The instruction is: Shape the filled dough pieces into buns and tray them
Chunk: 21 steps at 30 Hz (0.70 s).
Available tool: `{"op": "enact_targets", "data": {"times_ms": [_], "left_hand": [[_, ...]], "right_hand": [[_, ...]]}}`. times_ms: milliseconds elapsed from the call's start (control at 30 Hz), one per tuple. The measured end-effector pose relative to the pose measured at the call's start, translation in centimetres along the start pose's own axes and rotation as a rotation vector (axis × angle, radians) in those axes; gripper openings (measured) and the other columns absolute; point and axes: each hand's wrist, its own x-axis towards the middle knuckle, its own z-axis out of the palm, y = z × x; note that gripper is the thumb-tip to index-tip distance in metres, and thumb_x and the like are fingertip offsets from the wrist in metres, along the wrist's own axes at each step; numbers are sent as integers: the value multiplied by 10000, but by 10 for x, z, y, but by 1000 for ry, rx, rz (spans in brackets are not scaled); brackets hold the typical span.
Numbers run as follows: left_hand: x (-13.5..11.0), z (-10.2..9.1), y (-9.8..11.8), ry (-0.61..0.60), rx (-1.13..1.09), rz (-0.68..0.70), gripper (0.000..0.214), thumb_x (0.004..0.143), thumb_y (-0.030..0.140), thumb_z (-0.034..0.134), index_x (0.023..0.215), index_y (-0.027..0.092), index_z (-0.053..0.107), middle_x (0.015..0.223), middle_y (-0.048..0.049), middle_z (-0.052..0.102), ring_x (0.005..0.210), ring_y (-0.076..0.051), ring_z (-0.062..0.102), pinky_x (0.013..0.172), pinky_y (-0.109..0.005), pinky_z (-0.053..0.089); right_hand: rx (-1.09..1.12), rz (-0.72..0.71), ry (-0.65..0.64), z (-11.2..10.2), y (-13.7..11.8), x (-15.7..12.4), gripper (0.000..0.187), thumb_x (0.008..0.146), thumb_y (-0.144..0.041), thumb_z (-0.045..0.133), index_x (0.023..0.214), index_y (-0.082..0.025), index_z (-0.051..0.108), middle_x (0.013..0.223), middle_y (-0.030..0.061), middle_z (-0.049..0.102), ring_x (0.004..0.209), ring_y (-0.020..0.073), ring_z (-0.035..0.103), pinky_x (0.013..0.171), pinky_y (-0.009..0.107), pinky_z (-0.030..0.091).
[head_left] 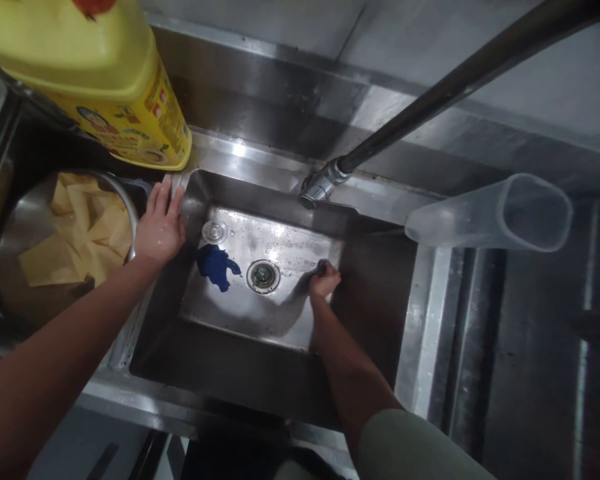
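Note:
My left hand (160,227) lies on the left rim of the steel sink (275,380), fingers stretched out and holding nothing. Deep in the basin, my right hand (325,283) is closed near the right end of the floor. A small dark patch shows at its fingers, too unclear to name. Left of that hand is the round drain (263,276), its opening uncovered. A crumpled dark blue cloth (215,265) lies on the basin floor at the left, with a round metal strainer (215,231) just above it.
A metal bowl (13,247) with yellowish folded pieces (93,230) stands left of the sink. Behind it is a large yellow jug (130,120). The faucet (325,183) and its long pipe (445,90) reach over the back rim. A clear plastic pitcher (460,217) lies at the right.

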Motion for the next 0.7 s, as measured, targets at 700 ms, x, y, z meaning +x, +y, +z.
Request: {"op": "enact_targets", "data": {"times_ms": [700], "left_hand": [[2,1,0,-2,43,12,578,840,257,417,1397,200,272,1494,-43,188,1357,-263,168,1094,-440,259]], "right_hand": [[-53,-409,-376,80,-95,50,273,776,-13,349,697,-55,607,781,12,624,861,46,518,858,170,403]]}}
